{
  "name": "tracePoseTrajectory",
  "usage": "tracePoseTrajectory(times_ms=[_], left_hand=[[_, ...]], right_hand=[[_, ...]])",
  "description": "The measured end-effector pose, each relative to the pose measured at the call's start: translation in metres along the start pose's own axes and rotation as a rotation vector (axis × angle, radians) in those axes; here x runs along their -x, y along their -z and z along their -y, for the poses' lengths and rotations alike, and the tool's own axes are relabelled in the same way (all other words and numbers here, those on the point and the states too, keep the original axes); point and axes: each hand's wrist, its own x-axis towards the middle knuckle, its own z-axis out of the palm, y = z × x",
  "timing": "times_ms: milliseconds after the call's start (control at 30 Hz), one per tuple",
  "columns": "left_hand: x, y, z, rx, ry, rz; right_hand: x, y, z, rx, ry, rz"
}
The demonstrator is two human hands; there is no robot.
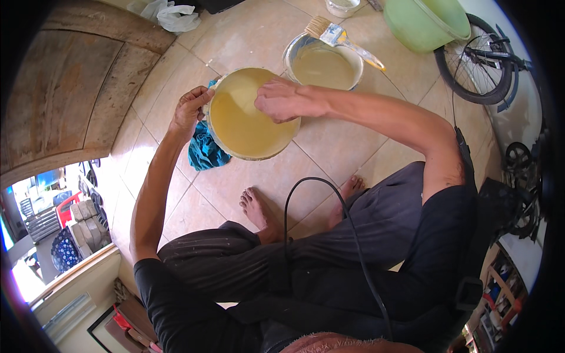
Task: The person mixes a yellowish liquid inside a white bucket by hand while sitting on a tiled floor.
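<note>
My left hand [193,109] grips the left rim of a round tub [234,88], thumb at the edge, tilting its mouth toward me. Pale yellow paint [247,134] coats the inside and pools in the lower part. Over the tub's mouth, my right hand [281,101] is closed with its fingers curled down; whatever it holds is hidden. Beside it on the floor stands a second bucket [288,57] with similar paint inside. A wide paintbrush [334,35] with a yellow-and-white handle lies across that bucket's rim. Partly behind the tub, a teal cloth [206,154] lies crumpled.
A green basin [419,26] and a bicycle wheel [474,65] stand at the far right. A small white container [342,7] is at the back, plastic bags [176,17] at the far left. Wooden panelling [65,94] borders the left. A black cable [353,217] loops before me.
</note>
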Motion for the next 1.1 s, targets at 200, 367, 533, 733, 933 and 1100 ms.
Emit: tracePoseTrajectory(times_ms=[200, 367, 533, 733, 933, 1100], left_hand=[[-0.002, 0.0, -0.001, -0.002, -0.01, 0.011], [-0.004, 0.002, 0.003, 0.033, -0.003, 0.012], [-0.002, 0.006, 0.006, 0.063, 0.001, 0.009], [-0.004, 0.009, 0.006, 0.045, 0.01, -0.013], [-0.005, 0.008, 0.007, 0.048, -0.003, 0.012], [-0.002, 0.008, 0.007, 0.05, 0.014, -0.009]], right_hand=[[-0.014, -0.021, 0.0, -0.072, -0.058, -0.312], [-0.004, -0.016, -0.008, -0.018, 0.012, -0.123], [-0.012, -0.002, 0.013, -0.055, -0.09, 0.023], [-0.004, -0.009, -0.001, 0.04, 0.018, -0.13], [-0.016, -0.028, 0.013, -0.057, 0.013, -0.207], [-0.005, -0.024, -0.012, 0.036, 0.14, -0.407]])
